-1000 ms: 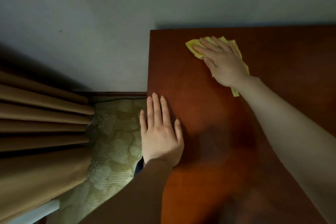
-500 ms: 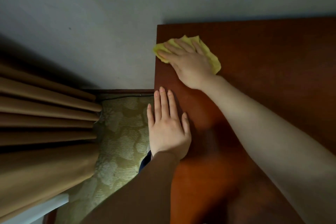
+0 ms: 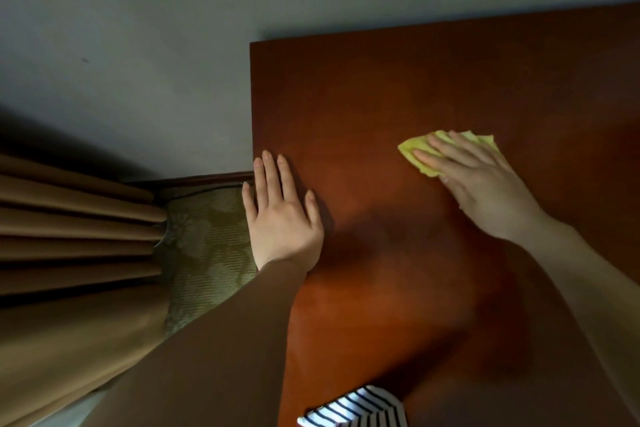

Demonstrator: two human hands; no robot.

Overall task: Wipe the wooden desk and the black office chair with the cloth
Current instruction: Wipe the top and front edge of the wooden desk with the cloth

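The reddish-brown wooden desk (image 3: 363, 97) fills the right half of the view, its back edge against the wall. A yellow cloth (image 3: 414, 152) lies flat on the desk's middle, pressed down under the fingers of my right hand (image 3: 485, 184). Part of the cloth is hidden beneath that hand. My left hand (image 3: 282, 218) rests flat, fingers spread, on the desk's left edge and holds nothing. The black office chair is out of view.
A grey wall (image 3: 156, 62) runs behind the desk. Brown curtains (image 3: 69, 236) hang at the left, over a patterned green carpet (image 3: 207, 236). A striped black-and-white fabric (image 3: 356, 409) shows at the bottom edge.
My right hand slid the cloth from the desk's back left corner to the right and toward me, into the middle. The left hand stayed on the left edge.
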